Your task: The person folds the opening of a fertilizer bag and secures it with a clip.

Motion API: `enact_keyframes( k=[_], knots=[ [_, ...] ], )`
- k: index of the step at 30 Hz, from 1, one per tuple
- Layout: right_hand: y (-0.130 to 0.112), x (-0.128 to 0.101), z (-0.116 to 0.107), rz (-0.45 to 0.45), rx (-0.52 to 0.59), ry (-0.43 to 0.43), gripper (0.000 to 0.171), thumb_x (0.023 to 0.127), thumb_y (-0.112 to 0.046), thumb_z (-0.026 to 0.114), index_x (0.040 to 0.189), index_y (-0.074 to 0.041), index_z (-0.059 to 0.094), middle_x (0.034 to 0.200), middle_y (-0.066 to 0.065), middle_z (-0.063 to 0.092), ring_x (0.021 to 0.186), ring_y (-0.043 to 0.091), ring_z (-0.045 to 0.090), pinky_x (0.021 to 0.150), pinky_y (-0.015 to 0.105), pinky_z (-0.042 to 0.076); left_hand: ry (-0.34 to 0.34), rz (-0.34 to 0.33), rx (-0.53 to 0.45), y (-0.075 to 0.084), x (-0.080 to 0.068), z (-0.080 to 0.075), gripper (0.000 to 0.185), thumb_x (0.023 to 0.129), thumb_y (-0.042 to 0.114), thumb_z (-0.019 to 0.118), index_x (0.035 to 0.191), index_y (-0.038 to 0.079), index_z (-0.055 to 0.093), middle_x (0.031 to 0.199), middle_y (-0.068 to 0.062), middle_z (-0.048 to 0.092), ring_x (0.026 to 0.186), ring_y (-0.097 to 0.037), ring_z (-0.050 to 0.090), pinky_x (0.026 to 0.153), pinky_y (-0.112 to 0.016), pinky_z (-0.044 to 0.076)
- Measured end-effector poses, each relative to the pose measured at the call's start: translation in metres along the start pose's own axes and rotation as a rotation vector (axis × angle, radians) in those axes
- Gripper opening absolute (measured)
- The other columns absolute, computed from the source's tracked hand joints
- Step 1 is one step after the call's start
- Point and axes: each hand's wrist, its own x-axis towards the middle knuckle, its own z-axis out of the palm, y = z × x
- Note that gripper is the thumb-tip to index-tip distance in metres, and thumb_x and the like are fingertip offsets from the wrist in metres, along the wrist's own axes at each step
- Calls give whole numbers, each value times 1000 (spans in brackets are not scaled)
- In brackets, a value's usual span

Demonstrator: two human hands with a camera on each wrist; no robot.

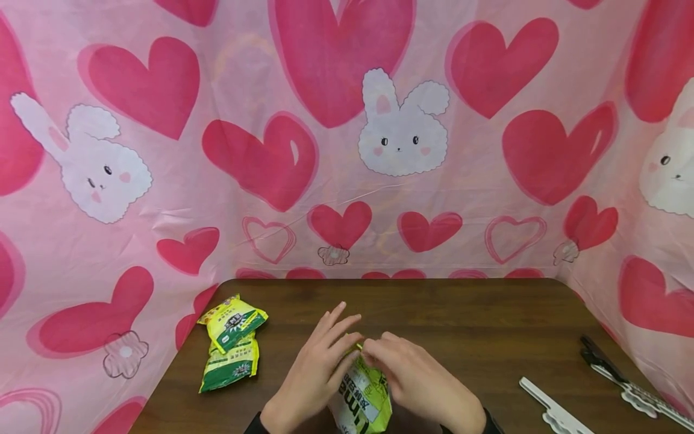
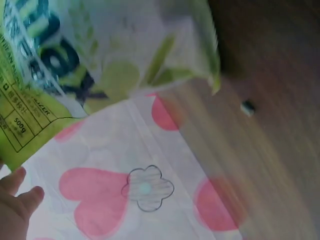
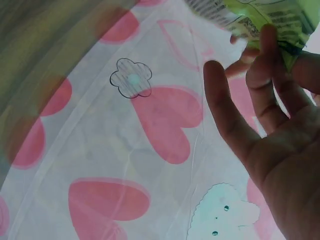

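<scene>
A green and white plastic bag (image 1: pixel 358 395), printed with dark lettering and 500g, stands upright at the table's near edge between both hands. At its top edge my left hand (image 1: pixel 311 377) pinches with thumb and forefinger, the other fingers fanned out. My right hand (image 1: pixel 423 374) pinches the top close beside it, fingers bent. In the right wrist view, the thumb and fingers of the right hand (image 3: pixel 280 135) meet at a corner of the bag (image 3: pixel 260 12). The left wrist view shows the bag (image 2: pixel 120 45) large, with left fingertips (image 2: pixel 32 197) by its lower corner.
Two yellow and green packets (image 1: pixel 233 325) overlap at the left of the brown wooden table (image 1: pixel 461 307). At the right lie a white strip with a wavy edge (image 1: pixel 553 407) and a long black-and-white item (image 1: pixel 607 361). A pink heart-patterned cloth (image 1: pixel 347 181) encloses the table's back and sides.
</scene>
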Motion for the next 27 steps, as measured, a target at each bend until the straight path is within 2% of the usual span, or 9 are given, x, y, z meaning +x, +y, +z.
enact_keyframes(
  k=[4, 6, 10, 14, 17, 19, 21, 24, 27],
  knots=[
    [1, -1, -3, 44, 30, 22, 33, 94, 7, 74, 109, -20, 64, 92, -13, 56, 80, 2, 50, 68, 21, 47, 46, 21, -3, -1, 1, -3, 11, 108, 22, 64, 112, 19, 74, 122, 8, 70, 144, -21, 49, 118, -59, 31],
    [1, -1, -4, 73, 46, 31, 32, 96, 4, 74, 116, -20, 66, 99, -11, 61, 83, 2, 53, 71, 23, 50, 60, 19, -1, 0, 2, -4, 8, 106, 19, 66, 109, 18, 74, 110, 9, 72, 134, -18, 57, 116, -60, 34],
    [1, 0, -5, 103, 107, 76, 43, 94, 3, 77, 128, -19, 64, 106, -8, 66, 85, 3, 59, 72, 26, 54, 98, 27, 16, 3, 2, -5, 4, 104, 18, 69, 105, 19, 72, 100, 11, 71, 110, -12, 66, 109, -61, 42],
    [3, 1, -7, 79, 179, 153, 52, 90, 7, 79, 131, -19, 62, 99, -7, 68, 80, 2, 61, 68, 25, 54, 127, 15, 19, 9, 3, -9, 2, 104, 19, 70, 106, 20, 71, 94, 13, 68, 94, -5, 65, 103, -51, 50],
    [4, 2, -8, 56, 227, 195, 52, 89, 9, 79, 131, -18, 63, 94, -7, 69, 73, 2, 59, 58, 22, 50, 135, -19, 0, 13, 4, -11, 8, 101, 16, 74, 106, 20, 71, 94, 14, 67, 88, -3, 63, 92, -38, 55],
    [6, 2, -9, 49, 246, 202, 52, 90, 7, 79, 133, -17, 62, 92, -6, 69, 74, 3, 62, 59, 23, 52, 147, -36, -11, 16, 4, -12, 15, 97, 11, 77, 107, 20, 71, 94, 14, 66, 85, -2, 61, 81, -31, 54],
    [9, 1, -10, 62, 263, 187, 52, 91, 5, 80, 135, -15, 61, 94, -5, 71, 81, 7, 68, 66, 28, 57, 159, -60, -23, 18, 4, -13, 19, 95, 8, 79, 106, 20, 70, 96, 14, 66, 85, -2, 60, 74, -28, 52],
    [13, -1, -12, 130, 284, 125, 42, 93, -2, 80, 130, -13, 64, 99, -6, 73, 91, 10, 71, 78, 35, 59, 177, -103, -60, 21, 5, -12, 20, 94, 6, 79, 105, 21, 70, 98, 15, 65, 89, -2, 60, 72, -26, 52],
    [18, -3, -14, 220, 294, 48, 28, 94, -9, 81, 120, -12, 71, 93, -8, 70, 79, 5, 64, 69, 29, 55, 187, -155, -98, 23, 6, -12, 20, 96, 6, 78, 104, 22, 70, 99, 17, 65, 91, -2, 59, 72, -26, 52]
  ],
)
